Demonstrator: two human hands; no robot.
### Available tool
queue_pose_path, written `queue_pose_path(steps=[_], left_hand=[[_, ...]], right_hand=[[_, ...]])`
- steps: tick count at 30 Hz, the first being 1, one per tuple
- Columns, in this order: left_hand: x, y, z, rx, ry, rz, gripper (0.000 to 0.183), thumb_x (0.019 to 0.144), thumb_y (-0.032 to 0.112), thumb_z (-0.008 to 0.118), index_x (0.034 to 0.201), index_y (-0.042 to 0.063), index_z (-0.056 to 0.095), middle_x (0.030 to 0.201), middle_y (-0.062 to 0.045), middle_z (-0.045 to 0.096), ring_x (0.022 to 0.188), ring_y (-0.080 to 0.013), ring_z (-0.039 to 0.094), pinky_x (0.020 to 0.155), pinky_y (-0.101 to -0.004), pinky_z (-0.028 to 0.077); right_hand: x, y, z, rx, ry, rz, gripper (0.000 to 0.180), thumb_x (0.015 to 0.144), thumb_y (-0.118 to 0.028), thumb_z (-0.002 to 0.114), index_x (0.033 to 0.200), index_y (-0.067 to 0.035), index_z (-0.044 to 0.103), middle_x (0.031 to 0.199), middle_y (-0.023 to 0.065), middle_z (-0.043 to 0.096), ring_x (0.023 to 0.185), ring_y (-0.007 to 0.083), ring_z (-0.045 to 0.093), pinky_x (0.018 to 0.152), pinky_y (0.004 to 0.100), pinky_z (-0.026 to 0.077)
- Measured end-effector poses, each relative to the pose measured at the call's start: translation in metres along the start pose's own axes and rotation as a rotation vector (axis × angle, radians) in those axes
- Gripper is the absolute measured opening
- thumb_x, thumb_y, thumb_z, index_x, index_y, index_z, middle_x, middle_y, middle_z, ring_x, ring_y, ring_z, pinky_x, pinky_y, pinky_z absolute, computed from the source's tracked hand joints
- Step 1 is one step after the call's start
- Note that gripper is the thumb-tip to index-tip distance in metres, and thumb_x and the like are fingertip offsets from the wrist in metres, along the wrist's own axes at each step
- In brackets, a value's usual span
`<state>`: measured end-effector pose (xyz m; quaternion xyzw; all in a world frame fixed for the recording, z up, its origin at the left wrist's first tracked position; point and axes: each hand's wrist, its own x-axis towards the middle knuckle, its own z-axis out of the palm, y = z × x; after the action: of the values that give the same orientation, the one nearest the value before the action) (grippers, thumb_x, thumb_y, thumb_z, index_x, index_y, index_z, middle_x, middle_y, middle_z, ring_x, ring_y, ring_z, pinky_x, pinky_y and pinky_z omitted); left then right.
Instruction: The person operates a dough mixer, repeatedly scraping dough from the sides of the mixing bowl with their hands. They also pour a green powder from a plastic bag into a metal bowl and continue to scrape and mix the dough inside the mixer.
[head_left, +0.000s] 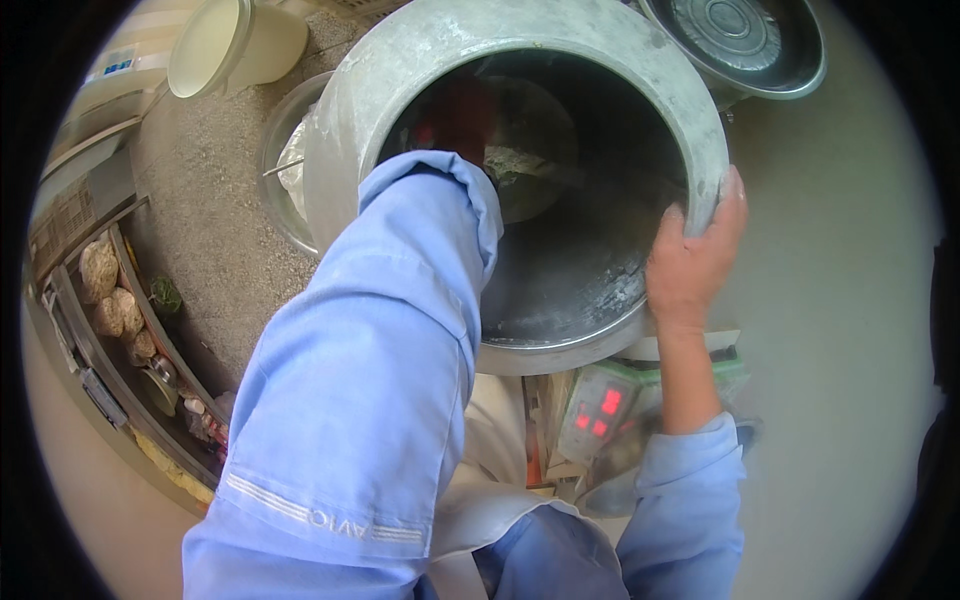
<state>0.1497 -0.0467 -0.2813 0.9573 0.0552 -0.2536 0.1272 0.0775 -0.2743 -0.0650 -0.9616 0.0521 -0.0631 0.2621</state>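
Note:
A large round metal drum (525, 22) with a wide pale rim fills the upper middle of the head view. My right hand (694, 262) grips its rim on the right side, fingers outside and thumb over the inner edge. Through the opening reaches my left arm in a rolled blue sleeve; my left hand (457, 116) is deep in the dark interior, too dim to tell what its fingers do. Near it, at the bottom, lies some whitish, powdery material (514, 163). White residue (619, 291) clings to the inner wall close to my right hand.
At upper left, a pale bucket (270, 49) stands on a speckled surface. Beside the drum is a bowl (274, 172) with a plastic bag. A metal basin (806, 71) is at upper right. Bags fill a shelf (172, 360) at left. A scale with a red-lit display (596, 412) sits below the drum.

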Motion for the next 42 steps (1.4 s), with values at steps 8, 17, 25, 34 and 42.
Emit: queue_pose_path(steps=[8,17,25,34,42], left_hand=[[0.009,0.003,0.001,0.004,0.062,0.080,0.042,0.094,0.041,0.044,0.111,0.012,0.070,0.116,-0.017,0.065,0.110,-0.0364,0.062,0.085,-0.0696,0.043],[0.005,0.060,-0.003,0.099,0.152,0.362,0.043,0.094,0.041,0.043,0.108,0.011,0.071,0.114,-0.018,0.066,0.108,-0.0381,0.062,0.084,-0.0687,0.044],[-0.017,0.096,0.008,0.177,0.200,0.484,0.044,0.094,0.041,0.043,0.107,0.010,0.072,0.111,-0.018,0.067,0.106,-0.0397,0.063,0.083,-0.0679,0.045],[-0.039,0.134,-0.009,0.239,-0.374,-0.095,0.045,0.092,0.040,0.048,0.111,0.006,0.069,0.115,-0.024,0.064,0.104,-0.0446,0.062,0.084,-0.0633,0.046],[-0.145,0.095,-0.133,-0.249,-0.322,0.185,0.039,0.085,0.012,0.062,0.122,0.000,0.055,0.099,-0.026,0.067,0.099,-0.0394,0.065,0.082,-0.0433,0.053]], right_hand=[[0.000,0.001,-0.003,-0.015,-0.053,0.020,0.065,0.079,-0.001,0.060,0.139,0.009,0.036,0.141,0.0272,0.041,0.132,0.0413,0.039,0.111,0.0446,0.030],[0.001,-0.002,-0.003,0.003,-0.051,0.008,0.063,0.078,0.001,0.060,0.137,0.009,0.038,0.139,0.0277,0.042,0.130,0.0424,0.041,0.110,0.0453,0.032],[0.000,-0.001,-0.003,0.007,-0.042,0.006,0.064,0.078,0.002,0.060,0.138,0.008,0.038,0.140,0.0272,0.043,0.130,0.0424,0.041,0.110,0.0452,0.032],[0.000,-0.003,-0.002,-0.030,0.002,0.012,0.068,0.076,-0.004,0.062,0.139,0.005,0.039,0.143,0.0232,0.042,0.132,0.0406,0.038,0.111,0.0460,0.029],[-0.003,0.010,0.009,-0.008,0.049,0.068,0.069,0.074,-0.012,0.064,0.138,0.002,0.042,0.145,0.0172,0.042,0.134,0.0354,0.037,0.111,0.0455,0.028]])
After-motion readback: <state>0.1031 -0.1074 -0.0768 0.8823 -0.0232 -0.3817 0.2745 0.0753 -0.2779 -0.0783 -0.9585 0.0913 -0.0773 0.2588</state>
